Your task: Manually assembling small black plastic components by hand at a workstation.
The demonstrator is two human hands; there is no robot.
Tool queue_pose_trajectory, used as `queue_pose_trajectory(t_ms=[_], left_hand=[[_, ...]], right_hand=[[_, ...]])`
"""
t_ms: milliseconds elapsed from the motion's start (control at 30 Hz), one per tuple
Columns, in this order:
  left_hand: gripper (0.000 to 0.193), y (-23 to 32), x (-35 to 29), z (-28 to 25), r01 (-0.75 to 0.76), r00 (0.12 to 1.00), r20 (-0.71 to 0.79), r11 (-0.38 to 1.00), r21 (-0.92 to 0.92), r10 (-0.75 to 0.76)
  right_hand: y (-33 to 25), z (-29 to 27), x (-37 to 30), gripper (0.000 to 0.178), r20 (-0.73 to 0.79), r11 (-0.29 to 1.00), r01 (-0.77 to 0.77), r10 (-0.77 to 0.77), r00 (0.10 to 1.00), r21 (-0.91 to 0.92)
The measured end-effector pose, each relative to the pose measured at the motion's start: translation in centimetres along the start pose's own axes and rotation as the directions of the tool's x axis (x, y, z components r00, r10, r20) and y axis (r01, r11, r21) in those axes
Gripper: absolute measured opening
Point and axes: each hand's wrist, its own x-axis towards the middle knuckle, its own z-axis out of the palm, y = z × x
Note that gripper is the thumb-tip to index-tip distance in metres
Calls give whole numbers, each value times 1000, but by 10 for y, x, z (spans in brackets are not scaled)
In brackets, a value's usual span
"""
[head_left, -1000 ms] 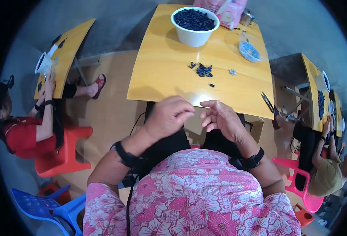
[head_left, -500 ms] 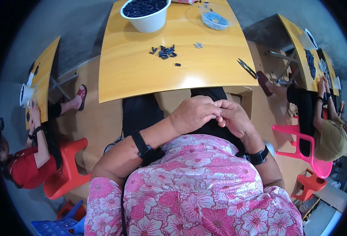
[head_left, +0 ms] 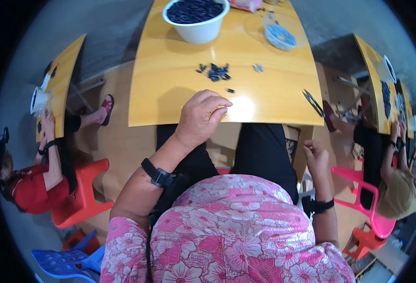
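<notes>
Half a second ago the two hands met over the lap, fingers touching. Now they are well apart. The left hand (head_left: 199, 117) is up over the near edge of the yellow bench (head_left: 163, 101), its thumb and first finger bent toward each other. The right hand (head_left: 317, 158) is off to the right, beside the lap, fingers curled in. The view is too blurry to tell if the fingers of either hand grip a tiny piece. The black pile (head_left: 215, 74) lies on the bench just as before, and one loose black piece (head_left: 230, 90) sits near it, just past the left fingers. Small grey bits (head_left: 258, 68) lie right of the pile. Dark scissors (head_left: 319, 110) lie by the bench's right edge. Farther back stand a white tub (head_left: 198, 33) full of black pieces (head_left: 194, 10) and a clear bowl (head_left: 285, 47).
</notes>
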Motion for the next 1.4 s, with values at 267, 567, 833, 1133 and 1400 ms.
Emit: queue_pose_trajectory(t_ms=[267, 567, 833, 1133, 1400], left_hand=[[6, -43, 7, -5, 253, 959, -112, 964, -79, -261], [6, -51, 8, 0, 358, 924, -78, 919, -168, -374], [8, -51, 4, 0, 324, 941, -51, 934, -150, -334], [8, -47, 7, 2, 195, 981, -17, 980, 42, -195], [8, -38, 6, 16, 237, 970, -73, 967, 94, -230]], right_hand=[[-110, 22, 60, 10, 28, 931, 48, -62, 998, 362], [-160, 81, 140, 8, 57, 883, 394, -420, 906, 254], [-168, 107, 136, 11, 213, 916, 357, -391, 895, 184], [-160, 121, 129, 11, 114, 789, 609, -600, 792, -76], [-155, 123, 131, 15, 41, 712, 702, -702, 711, 0]])
